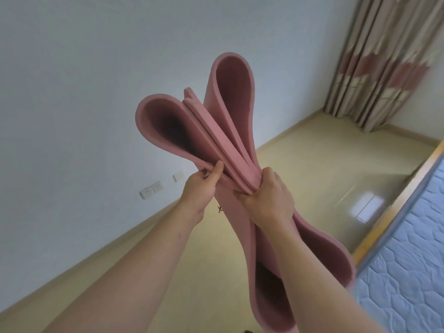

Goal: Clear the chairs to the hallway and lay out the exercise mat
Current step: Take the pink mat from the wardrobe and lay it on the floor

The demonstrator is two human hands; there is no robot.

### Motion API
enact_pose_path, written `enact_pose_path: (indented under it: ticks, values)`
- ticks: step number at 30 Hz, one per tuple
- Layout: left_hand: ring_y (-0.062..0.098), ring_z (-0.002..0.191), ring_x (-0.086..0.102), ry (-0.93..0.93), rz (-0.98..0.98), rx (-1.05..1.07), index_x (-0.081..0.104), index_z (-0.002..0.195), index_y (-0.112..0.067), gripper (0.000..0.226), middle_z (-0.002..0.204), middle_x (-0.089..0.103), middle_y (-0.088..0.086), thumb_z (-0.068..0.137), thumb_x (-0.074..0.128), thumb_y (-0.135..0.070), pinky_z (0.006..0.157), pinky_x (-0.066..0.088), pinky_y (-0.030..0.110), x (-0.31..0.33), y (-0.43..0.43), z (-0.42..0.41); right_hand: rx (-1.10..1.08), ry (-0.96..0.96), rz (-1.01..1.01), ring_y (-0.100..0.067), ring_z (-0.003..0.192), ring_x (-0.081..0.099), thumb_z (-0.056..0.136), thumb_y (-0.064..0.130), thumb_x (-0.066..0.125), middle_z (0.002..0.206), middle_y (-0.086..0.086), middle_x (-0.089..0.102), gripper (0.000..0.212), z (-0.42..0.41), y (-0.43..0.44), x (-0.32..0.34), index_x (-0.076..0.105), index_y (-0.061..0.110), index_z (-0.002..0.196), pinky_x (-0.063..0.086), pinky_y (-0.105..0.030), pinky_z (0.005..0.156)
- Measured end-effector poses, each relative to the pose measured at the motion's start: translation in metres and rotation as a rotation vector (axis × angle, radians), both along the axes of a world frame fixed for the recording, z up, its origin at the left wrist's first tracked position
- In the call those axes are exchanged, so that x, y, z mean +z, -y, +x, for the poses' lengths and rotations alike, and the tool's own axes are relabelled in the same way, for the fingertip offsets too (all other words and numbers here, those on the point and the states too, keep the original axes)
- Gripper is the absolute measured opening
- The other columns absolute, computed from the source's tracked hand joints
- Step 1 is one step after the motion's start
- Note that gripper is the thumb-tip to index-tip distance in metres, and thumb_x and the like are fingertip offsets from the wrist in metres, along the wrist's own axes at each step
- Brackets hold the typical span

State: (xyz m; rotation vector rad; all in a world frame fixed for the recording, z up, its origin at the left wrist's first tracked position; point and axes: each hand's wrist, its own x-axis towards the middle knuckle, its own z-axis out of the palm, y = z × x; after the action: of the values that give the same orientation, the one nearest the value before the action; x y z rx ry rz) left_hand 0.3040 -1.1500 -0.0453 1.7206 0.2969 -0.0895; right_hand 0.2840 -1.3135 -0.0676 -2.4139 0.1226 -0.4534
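A plain white wall [84,92] fills the left side. Low on it sit two white sockets [151,190], with a small white plate [178,176] near them. The shiny floor [324,169] is pale yellow. A striped curtain [384,61] with red patches hangs in the corner. A blue quilted mattress [408,260] lies at the right, with a wooden frame [394,207] along its edge.

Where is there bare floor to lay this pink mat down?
The floor is bare between the white wall and the bed frame, up to the curtain. Crowded only at right, where the mattress lies. The folded mat hides the middle strip.
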Motion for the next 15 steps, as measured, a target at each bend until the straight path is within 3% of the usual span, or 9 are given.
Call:
enact_pose_path:
  ticks: [6,11,15]
  values:
    - [0.010,0.105,0.069,-0.054,-0.060,-0.069,0.071,0.105,-0.028,0.046,0.106,0.076,-0.015,0.085,0.063,-0.069,0.095,0.051,0.030,-0.009,0.026,0.142,-0.035,0.014,-0.101,-0.021,0.067,0.045,0.070,0.056,0.070,0.079,0.011,0.045,0.047,0.143,0.026,-0.006,0.041,0.024,0.088,0.032,-0.032,0.063]
    - [0.016,0.110,0.069,-0.056,-0.129,-0.115,0.065,0.127,-0.020,0.097,0.117,0.074,-0.009,0.055,0.070,-0.085,0.103,0.052,0.037,-0.020,0.060,0.253,-0.044,0.009,-0.212,-0.020,0.069,0.051,0.073,0.063,0.068,0.081,0.009,0.050,0.050,0.252,0.051,-0.019,0.046,0.023,0.092,0.042,-0.034,0.065]
    - [0.018,0.113,0.067,-0.090,-0.186,-0.144,0.066,0.127,-0.020,0.104,0.119,0.074,-0.007,0.049,0.070,-0.088,0.108,0.049,0.041,-0.020,0.091,0.336,-0.059,0.012,-0.287,-0.021,0.070,0.052,0.072,0.065,0.062,0.080,0.009,0.047,0.049,0.331,0.081,-0.016,0.043,0.023,0.089,0.045,-0.036,0.067]
